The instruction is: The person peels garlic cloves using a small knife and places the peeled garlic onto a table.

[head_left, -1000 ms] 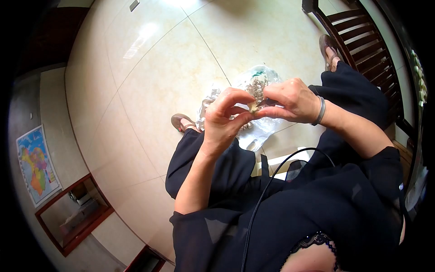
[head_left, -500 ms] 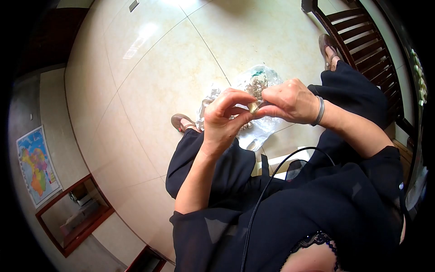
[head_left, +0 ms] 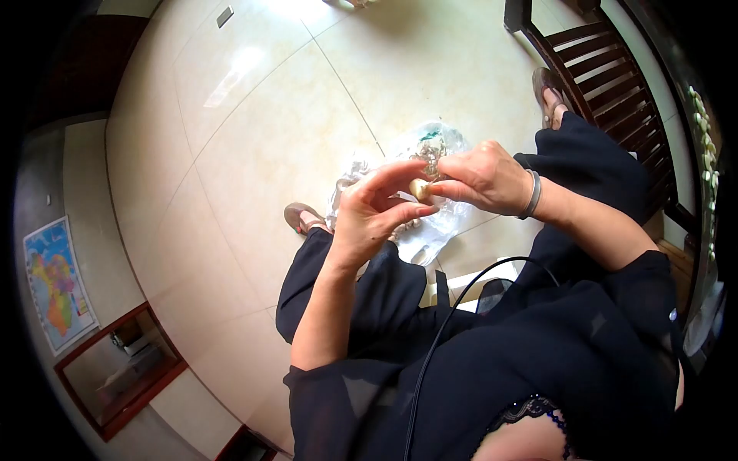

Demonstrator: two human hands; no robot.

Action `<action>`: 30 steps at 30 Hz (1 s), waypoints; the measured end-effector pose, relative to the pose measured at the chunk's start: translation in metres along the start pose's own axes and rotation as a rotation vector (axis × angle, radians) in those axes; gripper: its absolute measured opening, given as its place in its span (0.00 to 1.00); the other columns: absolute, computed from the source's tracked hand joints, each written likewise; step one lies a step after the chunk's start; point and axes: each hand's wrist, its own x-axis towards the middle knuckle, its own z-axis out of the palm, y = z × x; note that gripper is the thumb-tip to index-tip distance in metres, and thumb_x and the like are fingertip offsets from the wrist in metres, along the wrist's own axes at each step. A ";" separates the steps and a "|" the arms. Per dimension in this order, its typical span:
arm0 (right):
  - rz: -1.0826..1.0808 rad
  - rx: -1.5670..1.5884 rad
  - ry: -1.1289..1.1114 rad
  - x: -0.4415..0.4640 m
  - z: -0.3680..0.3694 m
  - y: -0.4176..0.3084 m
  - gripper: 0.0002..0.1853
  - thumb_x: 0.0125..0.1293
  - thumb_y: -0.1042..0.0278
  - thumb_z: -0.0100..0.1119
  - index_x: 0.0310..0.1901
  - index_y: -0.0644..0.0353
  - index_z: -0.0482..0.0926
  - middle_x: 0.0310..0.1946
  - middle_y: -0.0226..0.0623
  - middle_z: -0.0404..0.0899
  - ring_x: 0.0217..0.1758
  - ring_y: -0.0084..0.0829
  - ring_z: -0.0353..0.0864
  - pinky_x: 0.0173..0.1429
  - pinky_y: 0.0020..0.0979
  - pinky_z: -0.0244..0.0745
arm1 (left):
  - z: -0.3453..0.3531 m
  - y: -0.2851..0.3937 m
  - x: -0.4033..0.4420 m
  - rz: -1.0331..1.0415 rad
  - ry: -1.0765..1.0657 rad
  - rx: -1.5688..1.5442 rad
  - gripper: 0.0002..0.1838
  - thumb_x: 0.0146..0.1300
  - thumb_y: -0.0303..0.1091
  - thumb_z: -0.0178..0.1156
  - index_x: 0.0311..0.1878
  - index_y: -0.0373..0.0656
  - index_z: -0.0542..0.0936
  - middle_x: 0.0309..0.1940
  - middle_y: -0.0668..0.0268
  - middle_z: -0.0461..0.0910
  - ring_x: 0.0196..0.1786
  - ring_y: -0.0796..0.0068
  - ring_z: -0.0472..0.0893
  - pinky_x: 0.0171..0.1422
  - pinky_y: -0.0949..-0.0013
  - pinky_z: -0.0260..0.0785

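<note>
A small pale piece [head_left: 420, 189], too small to name for sure, is between my two hands. My right hand [head_left: 483, 178], with a grey bracelet at its wrist, pinches it between thumb and forefinger. My left hand [head_left: 377, 207] is on its left side, with thumb and fingers apart around it. Below the hands, a crumpled clear plastic bag [head_left: 452, 223] lies on the floor. Brownish scraps [head_left: 432, 150] rest on its far part, and some small pale pieces show under my left hand, partly hidden.
A dark slatted wooden bench [head_left: 603, 69] stands at the right, with a row of pale pieces [head_left: 707, 154] beyond it. A white object [head_left: 503, 270] lies between my legs. A black cable [head_left: 442, 330] crosses my lap. A map [head_left: 60, 284] is at the left.
The fingers of my left hand have spread away from the pale piece, which now shows more and looks smoother. The view has shifted slightly. Part of something has appeared at the top edge.
</note>
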 end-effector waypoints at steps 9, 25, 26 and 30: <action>-0.055 -0.068 0.038 -0.001 -0.002 -0.005 0.16 0.58 0.58 0.55 0.21 0.59 0.65 0.15 0.42 0.66 0.18 0.40 0.71 0.22 0.34 0.64 | -0.008 -0.007 0.000 -0.072 0.045 -0.205 0.13 0.51 0.19 0.60 0.42 0.32 0.76 0.33 0.58 0.80 0.36 0.71 0.80 0.43 0.70 0.75; -0.018 -0.113 0.033 -0.002 -0.001 -0.002 0.22 0.59 0.46 0.51 0.24 0.59 0.66 0.16 0.41 0.68 0.19 0.39 0.73 0.22 0.32 0.66 | -0.005 -0.004 -0.001 -0.031 0.035 -0.163 0.13 0.49 0.17 0.61 0.41 0.32 0.77 0.33 0.61 0.79 0.36 0.75 0.80 0.43 0.74 0.75; -0.001 -0.080 -0.011 -0.002 -0.001 -0.003 0.20 0.59 0.50 0.53 0.24 0.61 0.66 0.17 0.43 0.67 0.20 0.41 0.73 0.24 0.34 0.66 | -0.005 -0.004 -0.001 -0.032 0.035 -0.163 0.13 0.49 0.17 0.61 0.41 0.32 0.77 0.33 0.61 0.79 0.36 0.75 0.80 0.43 0.74 0.75; 0.000 -0.062 -0.040 -0.002 0.000 -0.002 0.20 0.59 0.50 0.53 0.24 0.61 0.66 0.16 0.43 0.67 0.20 0.41 0.72 0.23 0.33 0.65 | -0.006 -0.005 0.000 0.006 0.010 -0.109 0.12 0.49 0.15 0.60 0.40 0.32 0.78 0.35 0.61 0.78 0.37 0.75 0.79 0.44 0.75 0.75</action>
